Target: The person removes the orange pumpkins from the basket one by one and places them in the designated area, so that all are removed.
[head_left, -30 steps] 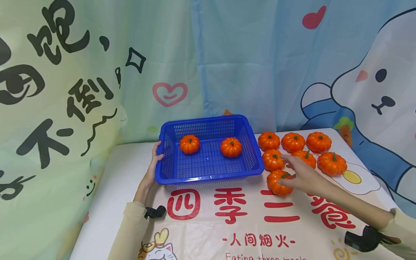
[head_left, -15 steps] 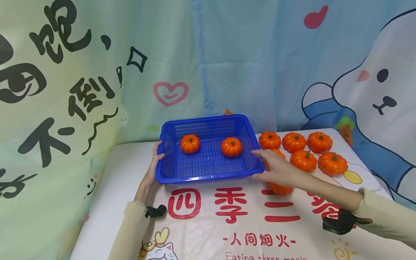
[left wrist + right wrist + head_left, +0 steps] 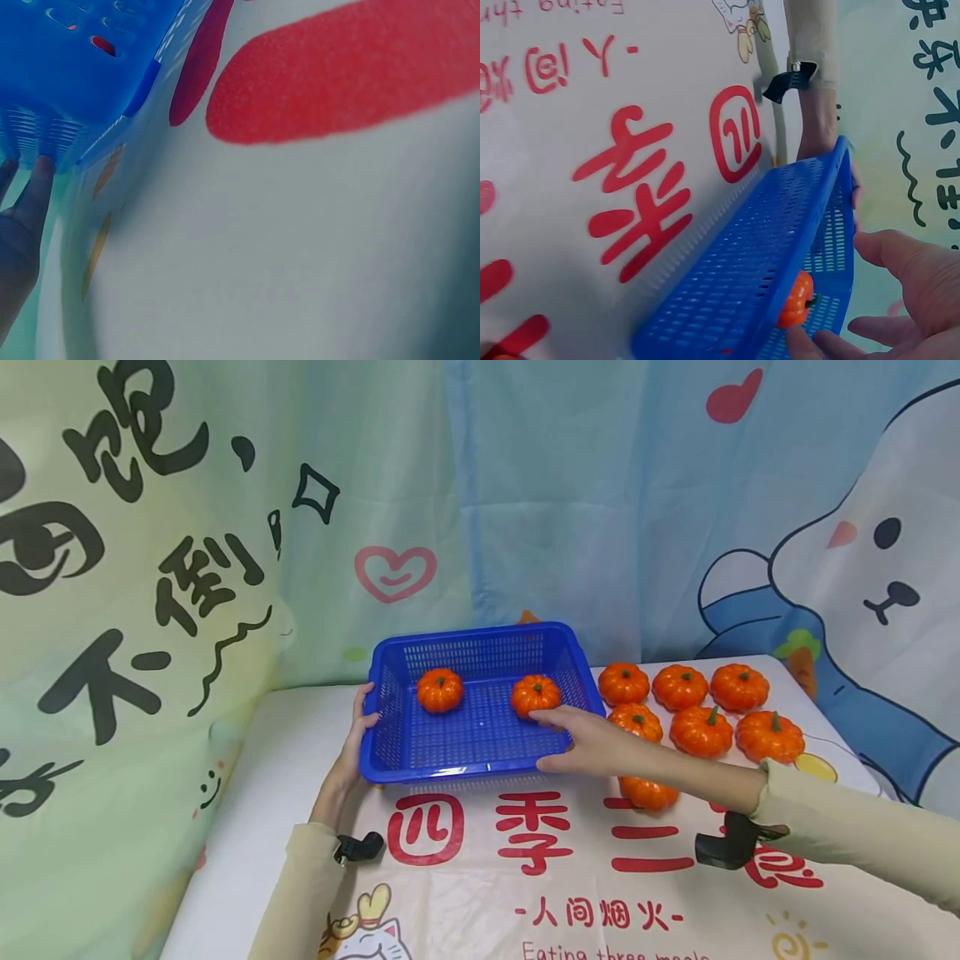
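A blue plastic basket (image 3: 480, 770) with slotted walls holds two orange toy pumpkins, one left pumpkin (image 3: 439, 691) and one right pumpkin (image 3: 535, 695). My left hand (image 3: 351, 747) grips the basket's left side, its thumb at the rim; in the left wrist view the fingers (image 3: 37, 191) meet the outer wall. Over the basket's front right corner hangs my right hand (image 3: 588, 742), thumb and fingers spread apart, its fingertips just in front of the right pumpkin. In the right wrist view nothing is seen between these fingers, and contact with the pumpkin cannot be told.
Several more toy pumpkins stand to the right of the basket, among them a front pumpkin (image 3: 648, 793) and a far-right pumpkin (image 3: 769, 737). A printed cloth (image 3: 555, 893) covers the white table. Behind it hangs a patterned curtain (image 3: 547, 527).
My right hand has moved left, from beside the loose pumpkins, across the basket's right rim to above its front right corner. My left hand and the basket stay in place.
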Motion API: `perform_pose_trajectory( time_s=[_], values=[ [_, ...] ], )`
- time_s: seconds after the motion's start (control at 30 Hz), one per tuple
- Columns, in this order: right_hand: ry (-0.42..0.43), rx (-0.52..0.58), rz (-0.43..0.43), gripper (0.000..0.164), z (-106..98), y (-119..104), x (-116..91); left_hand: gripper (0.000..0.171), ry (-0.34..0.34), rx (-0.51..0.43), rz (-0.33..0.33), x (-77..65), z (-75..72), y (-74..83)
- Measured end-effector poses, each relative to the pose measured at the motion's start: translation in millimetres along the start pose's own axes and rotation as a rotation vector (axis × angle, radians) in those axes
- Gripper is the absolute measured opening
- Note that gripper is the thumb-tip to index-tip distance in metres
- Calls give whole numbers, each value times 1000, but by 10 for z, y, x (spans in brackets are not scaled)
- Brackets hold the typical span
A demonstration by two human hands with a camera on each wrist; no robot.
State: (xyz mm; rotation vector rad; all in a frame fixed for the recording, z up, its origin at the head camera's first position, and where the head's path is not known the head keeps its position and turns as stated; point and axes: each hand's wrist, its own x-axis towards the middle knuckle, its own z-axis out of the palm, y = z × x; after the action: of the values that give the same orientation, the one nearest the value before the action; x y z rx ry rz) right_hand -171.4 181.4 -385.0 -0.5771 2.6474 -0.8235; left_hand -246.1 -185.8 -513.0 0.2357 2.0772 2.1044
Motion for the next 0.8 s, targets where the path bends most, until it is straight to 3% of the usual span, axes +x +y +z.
perform_pose_trajectory(
  time_s=[0.33,0.8],
  values=[
    [-34,5,1,72,-82,-226,634,62,7,15,1,11,1,-3],
    [-141,-36,89,73,27,-172,1636,60,11,24,11,16,3,-41]
  ],
)
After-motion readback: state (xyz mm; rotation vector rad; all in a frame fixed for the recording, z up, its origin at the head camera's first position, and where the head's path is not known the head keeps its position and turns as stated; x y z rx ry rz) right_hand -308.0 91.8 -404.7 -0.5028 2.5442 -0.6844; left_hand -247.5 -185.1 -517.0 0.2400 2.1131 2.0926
